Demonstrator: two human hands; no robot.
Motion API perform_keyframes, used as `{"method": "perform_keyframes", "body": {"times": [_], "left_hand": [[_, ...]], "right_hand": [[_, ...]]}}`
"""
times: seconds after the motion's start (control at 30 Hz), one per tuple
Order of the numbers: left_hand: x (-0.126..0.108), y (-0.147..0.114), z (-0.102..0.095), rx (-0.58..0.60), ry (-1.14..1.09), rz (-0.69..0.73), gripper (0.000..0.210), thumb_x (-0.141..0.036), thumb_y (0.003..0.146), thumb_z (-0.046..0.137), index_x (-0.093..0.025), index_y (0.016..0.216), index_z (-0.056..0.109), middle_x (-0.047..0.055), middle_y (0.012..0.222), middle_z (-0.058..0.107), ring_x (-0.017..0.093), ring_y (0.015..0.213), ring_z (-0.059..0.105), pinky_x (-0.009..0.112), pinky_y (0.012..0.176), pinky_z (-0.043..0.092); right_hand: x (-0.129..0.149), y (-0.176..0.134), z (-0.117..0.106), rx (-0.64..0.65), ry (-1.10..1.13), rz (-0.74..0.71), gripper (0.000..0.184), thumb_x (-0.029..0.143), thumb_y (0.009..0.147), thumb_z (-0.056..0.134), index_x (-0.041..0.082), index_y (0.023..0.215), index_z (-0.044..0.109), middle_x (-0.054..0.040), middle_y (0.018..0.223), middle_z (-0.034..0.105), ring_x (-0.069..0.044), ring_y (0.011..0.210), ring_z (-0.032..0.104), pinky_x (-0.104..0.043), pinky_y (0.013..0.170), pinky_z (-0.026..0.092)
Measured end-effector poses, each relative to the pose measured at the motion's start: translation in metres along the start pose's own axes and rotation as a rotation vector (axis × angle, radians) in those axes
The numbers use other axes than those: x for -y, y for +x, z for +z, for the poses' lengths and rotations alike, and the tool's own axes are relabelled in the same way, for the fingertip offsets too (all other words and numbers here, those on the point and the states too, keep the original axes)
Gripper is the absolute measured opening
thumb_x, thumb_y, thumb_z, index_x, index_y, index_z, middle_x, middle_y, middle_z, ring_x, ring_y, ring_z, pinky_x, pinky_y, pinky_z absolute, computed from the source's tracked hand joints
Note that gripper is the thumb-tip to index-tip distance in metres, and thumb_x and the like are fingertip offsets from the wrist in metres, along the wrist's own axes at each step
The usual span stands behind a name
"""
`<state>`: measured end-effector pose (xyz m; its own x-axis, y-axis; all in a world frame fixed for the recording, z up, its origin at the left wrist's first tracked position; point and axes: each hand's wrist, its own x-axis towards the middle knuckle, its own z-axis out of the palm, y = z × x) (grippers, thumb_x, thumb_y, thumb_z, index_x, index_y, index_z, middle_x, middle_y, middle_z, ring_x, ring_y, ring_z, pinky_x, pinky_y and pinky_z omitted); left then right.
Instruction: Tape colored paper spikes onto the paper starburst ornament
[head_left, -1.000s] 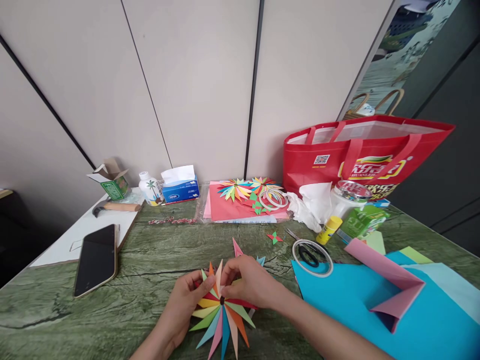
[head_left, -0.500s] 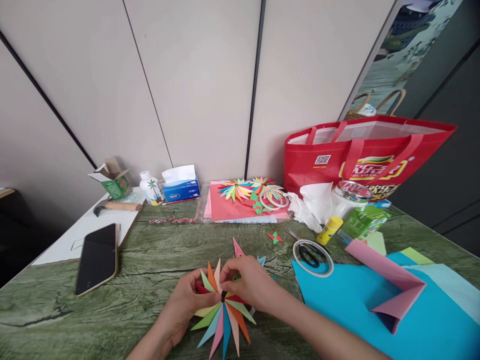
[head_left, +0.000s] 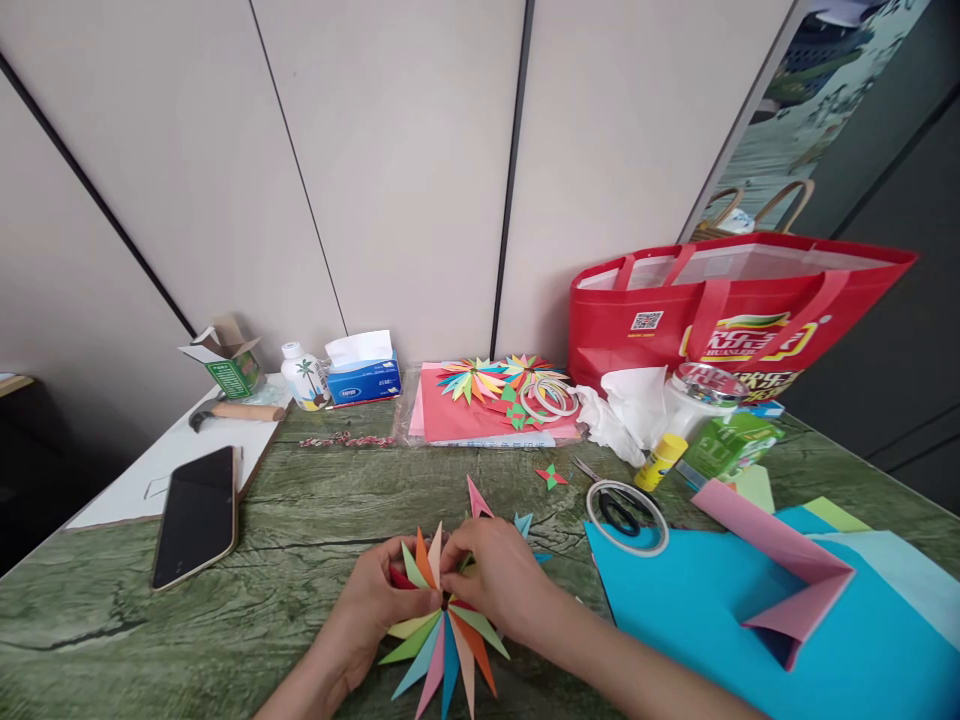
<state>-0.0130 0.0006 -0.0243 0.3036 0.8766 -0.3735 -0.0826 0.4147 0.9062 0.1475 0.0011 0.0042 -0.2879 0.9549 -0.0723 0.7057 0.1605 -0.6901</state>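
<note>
While the left hand (head_left: 369, 592) pinches a multicoloured paper star (head_left: 433, 662) from its left side, thumb lying close to the dark centre and the other fingers partly hidden behind the upper points, the right hand (head_left: 501, 572) closes thumb and index finger on a pale peach point just above that centre. Both grips are narrow, with paper between the fingertips. The star is at the near middle of the green wood-patterned table (head_left: 322, 510), its lower points fanned toward the viewer.

Just beyond the right hand, a pink paper point (head_left: 477, 497) and a light blue paper point (head_left: 523, 524) stick out, their lower parts hidden. Farther on lies a small red and green paper piece (head_left: 552, 477). To the right, a white ring (head_left: 653, 541) overlaps black-handled scissors (head_left: 620, 513), near a yellow glue stick (head_left: 660, 462); blue sheets (head_left: 675, 595) bear a folded pink sheet (head_left: 780, 535).

At the back, two finished-looking stars (head_left: 472, 380) rest on a stack of red paper (head_left: 450, 420), between a blue tissue box (head_left: 365, 381) and a red bag (head_left: 637, 350). A phone (head_left: 196, 515) lies at the left, partly over a white board (head_left: 135, 490).
</note>
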Motion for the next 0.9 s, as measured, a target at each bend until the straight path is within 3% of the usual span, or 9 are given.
{"method": "perform_keyframes", "body": {"times": [0.17, 0.3, 0.43, 0.63, 0.9], "left_hand": [[0.004, 0.003, -0.003, -0.026, 0.02, -0.008, 0.052, -0.02, 0.039, 0.084, -0.012, 0.087, 0.064, 0.006, 0.068, 0.07, 0.022, 0.062, 0.065, 0.028, 0.058, 0.049], [0.005, 0.004, -0.002, -0.057, 0.029, 0.001, 0.054, -0.021, 0.037, 0.084, -0.012, 0.086, 0.064, 0.006, 0.066, 0.07, 0.02, 0.058, 0.063, 0.028, 0.056, 0.048], [0.004, 0.003, -0.001, -0.064, 0.029, -0.004, 0.053, -0.022, 0.038, 0.084, -0.011, 0.085, 0.064, 0.007, 0.066, 0.071, 0.021, 0.057, 0.064, 0.028, 0.056, 0.047], [-0.006, -0.006, 0.006, -0.052, 0.08, -0.018, 0.053, -0.022, 0.042, 0.083, -0.011, 0.09, 0.063, 0.007, 0.068, 0.071, 0.02, 0.058, 0.064, 0.027, 0.056, 0.047], [-0.008, -0.007, 0.006, -0.069, 0.051, -0.017, 0.051, -0.019, 0.043, 0.083, -0.011, 0.089, 0.062, 0.006, 0.065, 0.071, 0.017, 0.055, 0.063, 0.024, 0.054, 0.045]], "right_hand": [[-0.003, -0.001, 0.004, 0.012, 0.118, 0.056, 0.014, 0.013, 0.062, 0.059, 0.018, 0.068, 0.071, -0.0023, 0.07, 0.071, -0.014, 0.065, 0.063, -0.019, 0.057, 0.039], [0.003, -0.002, 0.003, 0.009, -0.015, 0.041, 0.014, 0.014, 0.065, 0.058, 0.019, 0.069, 0.071, -0.002, 0.072, 0.071, -0.015, 0.068, 0.062, -0.021, 0.062, 0.039], [0.008, -0.002, -0.002, 0.019, -0.207, -0.067, 0.017, 0.015, 0.075, 0.056, 0.02, 0.074, 0.071, -0.0027, 0.079, 0.069, -0.015, 0.079, 0.06, -0.021, 0.067, 0.038], [0.004, 0.002, -0.005, 0.115, -0.197, -0.075, 0.013, 0.017, 0.071, 0.063, 0.024, 0.077, 0.073, 0.0004, 0.079, 0.07, -0.014, 0.075, 0.061, -0.019, 0.064, 0.038], [0.013, -0.002, -0.004, 0.099, -0.33, -0.09, 0.015, 0.019, 0.079, 0.057, 0.02, 0.079, 0.072, -0.0028, 0.082, 0.069, -0.015, 0.079, 0.059, -0.022, 0.065, 0.036]]}}
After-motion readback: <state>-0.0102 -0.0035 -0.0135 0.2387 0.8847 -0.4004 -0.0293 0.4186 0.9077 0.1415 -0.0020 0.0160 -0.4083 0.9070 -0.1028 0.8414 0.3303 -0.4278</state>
